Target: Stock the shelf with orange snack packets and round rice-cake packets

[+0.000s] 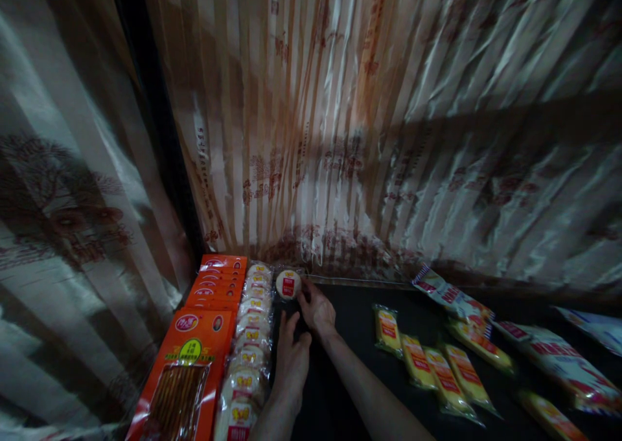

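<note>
A round white wrapped cake [288, 285] with a red and yellow label lies at the back of the black surface. My right hand [318, 309] has its fingertips closed on the right edge of that cake's clear wrapper. Just below it, my left hand [293, 355] is empty, its thumb and fingers apart. Left of my hands runs an overlapping row of similar round wrapped cakes [254, 320]. Beside this row lie several orange packets [214, 324]; the front one has a window showing brown sticks.
To the right lie several yellow wrapped bars [416, 361] and white, blue and red bags [564, 363] on the black surface [340, 389]. Wrinkled printed sheeting [311, 136] hangs behind and at the left, with a dark upright post [155, 98] in the corner.
</note>
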A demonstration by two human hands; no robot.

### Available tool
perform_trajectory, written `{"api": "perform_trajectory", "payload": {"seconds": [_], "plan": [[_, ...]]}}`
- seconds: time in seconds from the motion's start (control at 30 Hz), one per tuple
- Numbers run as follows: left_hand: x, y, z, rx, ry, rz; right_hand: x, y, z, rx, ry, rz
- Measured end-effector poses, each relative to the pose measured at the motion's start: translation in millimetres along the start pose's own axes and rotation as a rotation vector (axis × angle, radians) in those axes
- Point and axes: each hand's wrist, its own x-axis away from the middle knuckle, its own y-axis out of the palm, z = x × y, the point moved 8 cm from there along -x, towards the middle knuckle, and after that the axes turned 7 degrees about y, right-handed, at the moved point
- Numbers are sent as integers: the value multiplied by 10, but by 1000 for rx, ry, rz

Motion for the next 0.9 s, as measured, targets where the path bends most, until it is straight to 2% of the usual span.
{"api": "perform_trajectory", "payload": {"seconds": [0.23, 0.7, 0.9], "plan": [[8, -22, 56, -72, 27, 13, 9, 6, -6, 10, -3, 38], [-5, -32, 29, -127, 52, 8, 35, 22, 90, -99, -11, 58], [-19, 0, 35, -235, 122, -5, 131, -10, 127, -141, -25, 55]]}}
